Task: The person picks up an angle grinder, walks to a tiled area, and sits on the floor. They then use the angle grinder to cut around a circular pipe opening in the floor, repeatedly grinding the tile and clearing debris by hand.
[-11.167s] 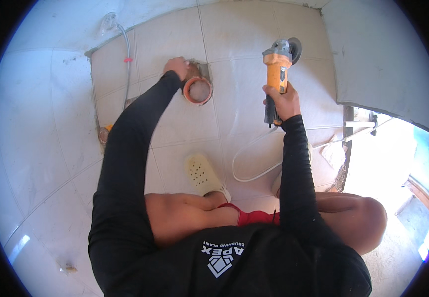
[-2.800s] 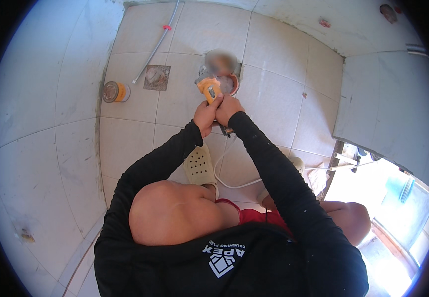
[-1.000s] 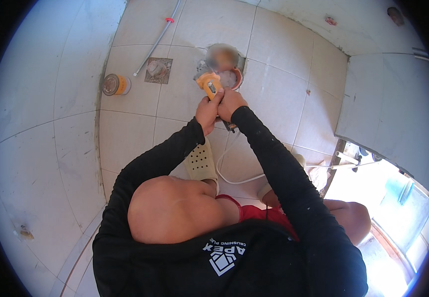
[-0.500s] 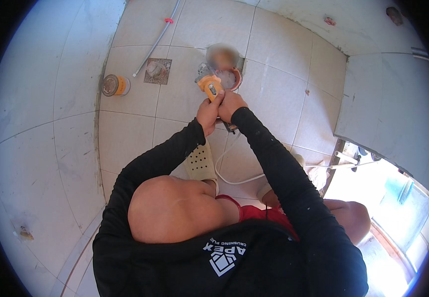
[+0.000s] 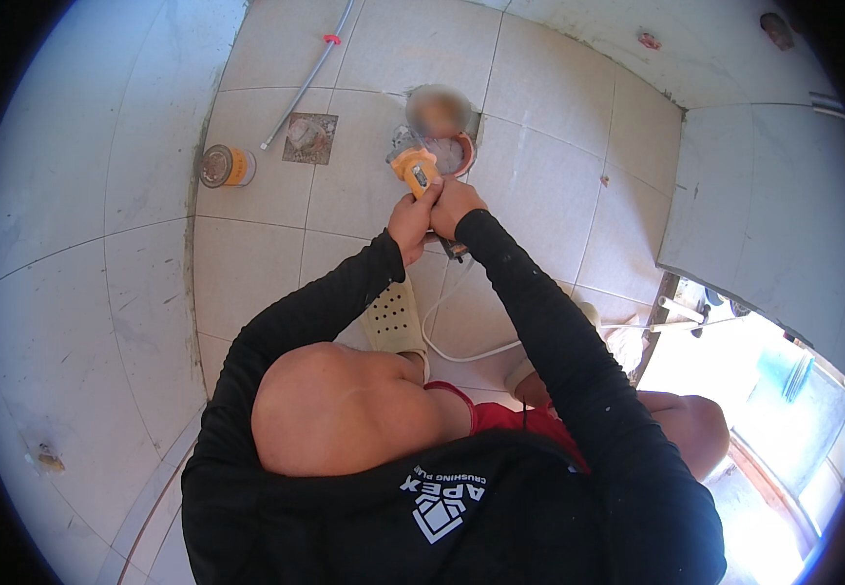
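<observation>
A yellow angle grinder [image 5: 417, 173] points away from me, its head down at a round floor opening with an orange pipe rim [image 5: 468, 154]. My left hand [image 5: 409, 228] is wrapped round the grinder's body from the left, thumb along its top. My right hand [image 5: 456, 206] is closed round the rear of the same tool, close against my left. A white cord [image 5: 429, 336] runs from the grinder back past my shoe. Grey dust or debris [image 5: 401, 139] lies by the grinder's head. The disc cannot be made out, and a blurred patch covers the far part of the opening.
Left of the opening, a square cutout [image 5: 310, 138] breaks the tiled floor. A can [image 5: 227, 167] with a yellow label lies near the left wall. Behind it stretches a grey hose [image 5: 309, 80] with a red fitting. Pale perforated clogs [image 5: 395, 317] are on my feet. Pipes [image 5: 681, 310] show by the right doorway.
Almost nothing differs. The grinder's head has shifted very slightly, and both hands keep the same grip.
</observation>
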The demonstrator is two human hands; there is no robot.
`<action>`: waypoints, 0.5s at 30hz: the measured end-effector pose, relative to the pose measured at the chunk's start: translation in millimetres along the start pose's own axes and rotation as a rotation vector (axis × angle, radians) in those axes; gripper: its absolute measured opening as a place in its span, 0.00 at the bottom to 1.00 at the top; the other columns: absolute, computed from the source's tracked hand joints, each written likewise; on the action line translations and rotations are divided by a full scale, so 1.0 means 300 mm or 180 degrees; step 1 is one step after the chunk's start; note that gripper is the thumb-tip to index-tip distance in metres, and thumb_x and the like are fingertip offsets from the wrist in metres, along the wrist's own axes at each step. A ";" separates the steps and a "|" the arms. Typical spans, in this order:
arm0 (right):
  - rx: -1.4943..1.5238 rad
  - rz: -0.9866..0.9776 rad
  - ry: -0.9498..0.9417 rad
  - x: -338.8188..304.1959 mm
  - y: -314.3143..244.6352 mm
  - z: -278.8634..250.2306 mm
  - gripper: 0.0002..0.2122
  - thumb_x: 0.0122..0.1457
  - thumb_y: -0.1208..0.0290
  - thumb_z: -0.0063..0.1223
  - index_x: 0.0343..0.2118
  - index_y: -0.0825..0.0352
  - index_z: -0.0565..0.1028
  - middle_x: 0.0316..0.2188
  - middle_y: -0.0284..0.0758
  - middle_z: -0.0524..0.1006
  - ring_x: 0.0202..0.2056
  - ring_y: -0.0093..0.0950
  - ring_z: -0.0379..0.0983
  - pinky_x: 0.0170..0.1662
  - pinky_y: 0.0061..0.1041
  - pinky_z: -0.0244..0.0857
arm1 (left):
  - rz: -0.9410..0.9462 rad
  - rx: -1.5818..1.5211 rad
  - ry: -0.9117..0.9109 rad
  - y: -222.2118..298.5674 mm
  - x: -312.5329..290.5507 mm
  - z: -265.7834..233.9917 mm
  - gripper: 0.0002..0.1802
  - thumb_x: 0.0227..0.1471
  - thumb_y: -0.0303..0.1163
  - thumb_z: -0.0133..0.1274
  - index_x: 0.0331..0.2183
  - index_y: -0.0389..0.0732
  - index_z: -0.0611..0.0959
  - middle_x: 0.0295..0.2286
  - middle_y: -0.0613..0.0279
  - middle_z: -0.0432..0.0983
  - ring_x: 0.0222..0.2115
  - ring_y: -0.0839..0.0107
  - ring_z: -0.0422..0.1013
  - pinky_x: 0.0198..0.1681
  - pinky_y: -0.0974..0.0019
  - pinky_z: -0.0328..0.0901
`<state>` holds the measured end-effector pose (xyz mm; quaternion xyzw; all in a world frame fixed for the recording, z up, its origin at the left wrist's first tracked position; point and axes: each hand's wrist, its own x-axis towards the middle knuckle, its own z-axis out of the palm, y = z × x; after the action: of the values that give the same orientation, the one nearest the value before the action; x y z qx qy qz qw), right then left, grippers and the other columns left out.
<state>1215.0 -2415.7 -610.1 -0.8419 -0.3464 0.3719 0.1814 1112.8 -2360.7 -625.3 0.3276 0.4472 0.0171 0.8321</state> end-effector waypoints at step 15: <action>0.0082 -0.0097 0.0055 -0.011 0.003 0.007 0.20 0.52 0.62 0.52 0.43 0.72 0.70 0.37 0.52 0.78 0.41 0.48 0.75 0.44 0.42 0.69 | 0.0063 -0.0002 0.0010 0.006 -0.026 0.004 0.27 0.59 0.54 0.47 0.48 0.41 0.72 0.38 0.63 0.77 0.37 0.71 0.75 0.38 0.62 0.71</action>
<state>1212.2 -2418.7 -610.2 -0.8373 -0.3528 0.3663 0.2008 1109.6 -2362.6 -618.3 0.3317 0.4453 0.0261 0.8313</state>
